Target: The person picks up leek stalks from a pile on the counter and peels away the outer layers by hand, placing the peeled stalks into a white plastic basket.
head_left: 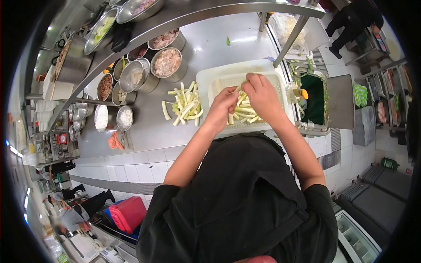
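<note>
Both hands are close together over a white perforated basket (277, 81) that holds pale green vegetable sticks (247, 113). My left hand (224, 107) has its fingers pinched on one end of a pale green piece (239, 88). My right hand (259, 94), with its fingers curled, grips the same piece from the other side. Much of the piece is hidden by the fingers. To the left of the basket, a loose pile of similar sticks (186, 105) lies on the steel counter (153, 127).
Metal bowls with chopped meat (167, 62) and other ingredients stand at the left. An orange cloth (115, 140) lies near the counter's front edge. A steel shelf (197, 12) crosses above. At the right is an open green-lined bin (313, 98). Other people stand farther off.
</note>
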`<action>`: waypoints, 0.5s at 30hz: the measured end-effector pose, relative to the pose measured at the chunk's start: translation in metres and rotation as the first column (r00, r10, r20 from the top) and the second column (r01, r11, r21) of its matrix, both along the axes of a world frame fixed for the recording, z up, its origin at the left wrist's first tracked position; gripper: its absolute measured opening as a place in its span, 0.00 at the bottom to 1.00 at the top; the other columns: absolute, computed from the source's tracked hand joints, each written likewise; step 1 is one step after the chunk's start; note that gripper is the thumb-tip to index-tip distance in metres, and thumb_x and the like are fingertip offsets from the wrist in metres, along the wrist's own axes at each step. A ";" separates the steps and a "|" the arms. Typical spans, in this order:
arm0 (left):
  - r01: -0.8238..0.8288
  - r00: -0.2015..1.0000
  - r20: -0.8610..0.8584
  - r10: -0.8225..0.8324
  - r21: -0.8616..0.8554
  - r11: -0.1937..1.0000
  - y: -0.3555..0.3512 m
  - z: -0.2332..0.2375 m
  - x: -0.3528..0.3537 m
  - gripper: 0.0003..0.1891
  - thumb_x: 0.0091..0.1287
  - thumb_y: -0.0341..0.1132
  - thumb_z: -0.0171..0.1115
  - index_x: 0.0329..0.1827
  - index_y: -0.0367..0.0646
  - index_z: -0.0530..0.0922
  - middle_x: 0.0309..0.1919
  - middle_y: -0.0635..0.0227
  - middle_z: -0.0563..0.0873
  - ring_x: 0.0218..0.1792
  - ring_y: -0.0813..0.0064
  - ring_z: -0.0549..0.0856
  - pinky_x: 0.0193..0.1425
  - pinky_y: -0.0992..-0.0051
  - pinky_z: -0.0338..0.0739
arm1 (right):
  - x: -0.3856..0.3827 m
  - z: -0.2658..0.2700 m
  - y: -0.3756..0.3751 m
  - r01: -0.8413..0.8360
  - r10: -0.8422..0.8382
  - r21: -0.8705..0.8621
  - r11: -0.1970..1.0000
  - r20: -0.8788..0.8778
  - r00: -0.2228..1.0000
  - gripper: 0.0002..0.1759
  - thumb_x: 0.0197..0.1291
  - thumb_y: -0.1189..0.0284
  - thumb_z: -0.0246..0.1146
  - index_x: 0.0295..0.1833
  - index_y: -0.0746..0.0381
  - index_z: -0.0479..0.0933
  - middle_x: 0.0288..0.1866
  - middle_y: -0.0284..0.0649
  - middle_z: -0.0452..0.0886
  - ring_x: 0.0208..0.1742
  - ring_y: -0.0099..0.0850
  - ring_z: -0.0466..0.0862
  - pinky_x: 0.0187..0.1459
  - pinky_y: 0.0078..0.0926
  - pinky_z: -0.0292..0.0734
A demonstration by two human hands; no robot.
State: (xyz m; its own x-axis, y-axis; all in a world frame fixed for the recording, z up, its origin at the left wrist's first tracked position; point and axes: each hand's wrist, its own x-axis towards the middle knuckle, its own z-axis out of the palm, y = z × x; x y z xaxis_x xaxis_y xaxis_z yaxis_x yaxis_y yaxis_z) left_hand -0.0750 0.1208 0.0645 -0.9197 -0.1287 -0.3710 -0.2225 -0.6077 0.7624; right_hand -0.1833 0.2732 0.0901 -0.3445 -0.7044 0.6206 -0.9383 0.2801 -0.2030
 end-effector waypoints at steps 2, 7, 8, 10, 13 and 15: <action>-0.062 0.998 -0.001 0.062 0.090 0.994 0.003 -0.004 0.003 0.13 0.77 0.37 0.64 0.60 0.43 0.78 0.35 0.75 0.79 0.32 0.84 0.72 0.37 0.77 0.66 | 0.011 -0.006 -0.001 -0.055 0.054 0.001 0.998 0.165 0.985 0.04 0.63 0.77 0.59 0.41 0.65 0.71 0.44 0.47 0.78 0.46 0.47 0.79 0.47 0.43 0.79; -0.272 0.961 0.050 0.271 0.015 0.962 0.006 -0.029 0.001 0.12 0.80 0.44 0.60 0.55 0.45 0.80 0.39 0.74 0.82 0.39 0.80 0.78 0.47 0.77 0.71 | 0.045 -0.006 -0.010 -0.137 0.064 0.091 0.986 0.553 0.831 0.04 0.63 0.78 0.58 0.41 0.66 0.72 0.44 0.52 0.79 0.48 0.51 0.81 0.48 0.46 0.79; -0.291 0.956 0.010 0.292 -0.043 0.956 0.005 -0.034 0.002 0.12 0.81 0.44 0.60 0.52 0.46 0.80 0.40 0.73 0.82 0.41 0.79 0.78 0.49 0.76 0.72 | 0.047 -0.006 -0.010 -0.178 0.052 0.150 0.972 0.605 0.794 0.04 0.63 0.79 0.58 0.42 0.67 0.72 0.43 0.53 0.80 0.48 0.52 0.81 0.48 0.48 0.78; -0.320 0.947 -0.028 0.319 -0.099 0.942 0.003 -0.035 0.005 0.11 0.81 0.45 0.59 0.50 0.46 0.80 0.41 0.72 0.82 0.43 0.78 0.78 0.51 0.75 0.72 | 0.044 0.003 -0.004 -0.178 0.061 0.160 0.971 0.556 0.829 0.05 0.62 0.78 0.59 0.41 0.68 0.72 0.41 0.54 0.80 0.48 0.54 0.82 0.49 0.50 0.78; -0.381 0.913 0.079 0.399 -0.178 0.907 -0.005 -0.032 0.008 0.12 0.82 0.45 0.56 0.47 0.46 0.78 0.39 0.72 0.82 0.46 0.76 0.78 0.55 0.70 0.73 | 0.037 0.019 0.013 -0.207 0.012 0.234 0.950 0.635 0.773 0.03 0.60 0.81 0.58 0.39 0.69 0.72 0.40 0.55 0.80 0.47 0.56 0.82 0.51 0.50 0.78; -0.443 0.887 -0.013 0.462 0.258 0.859 -0.010 -0.028 0.007 0.14 0.85 0.44 0.52 0.45 0.44 0.77 0.36 0.73 0.79 0.43 0.76 0.78 0.53 0.69 0.73 | 0.027 0.026 0.031 -0.205 -0.038 0.305 0.930 0.635 0.772 0.02 0.61 0.82 0.58 0.39 0.68 0.72 0.39 0.54 0.80 0.46 0.55 0.82 0.47 0.50 0.76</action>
